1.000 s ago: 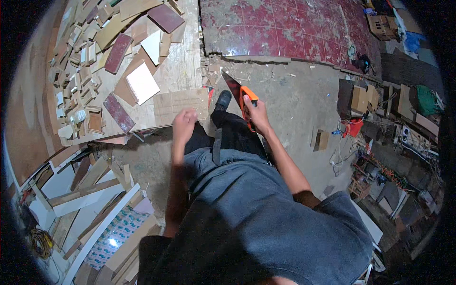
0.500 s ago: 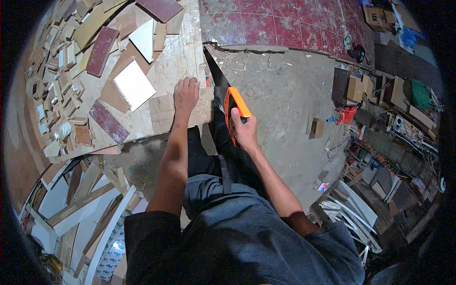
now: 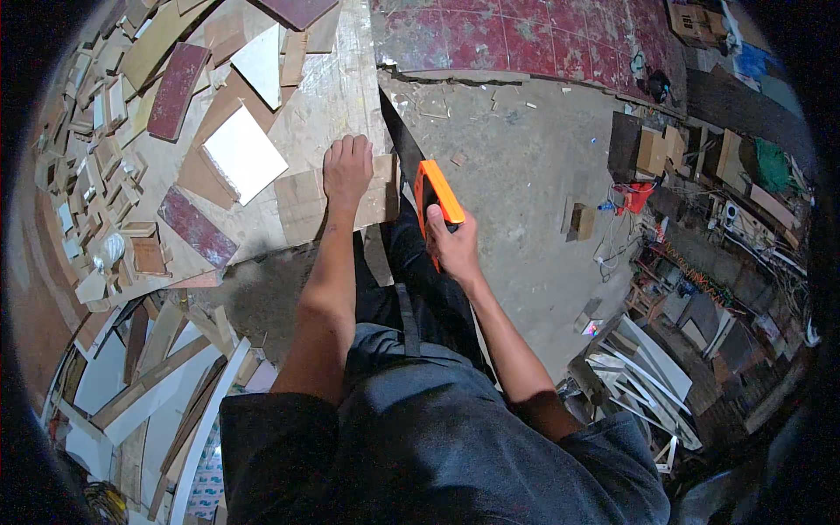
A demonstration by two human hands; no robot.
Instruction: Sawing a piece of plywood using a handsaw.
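1. Head view: the wooden table (image 3: pixel 339 92) spreads under and left of the left hand (image 3: pixel 348 166), which rests on a thin board (image 3: pixel 302 206), fingers close together.
2. The right hand (image 3: pixel 452 245) wraps the orange handle of a saw (image 3: pixel 444 191); its dark, tapering blade points forward beside the table's right edge.
3. Rough grey floor (image 3: pixel 534 184) stretches wide rightward of the right hand.
4. Left of the left hand: a white rectangular panel (image 3: pixel 247 154). Ahead: worn red tiles (image 3: pixel 499 42).

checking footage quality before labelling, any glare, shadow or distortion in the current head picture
Head view: glare bleaches the white panel; the left sleeve sits in near-black shadow; fisheye distortion seems to bow the long white strip, lower left; left hand and right hand look fairly sharp.
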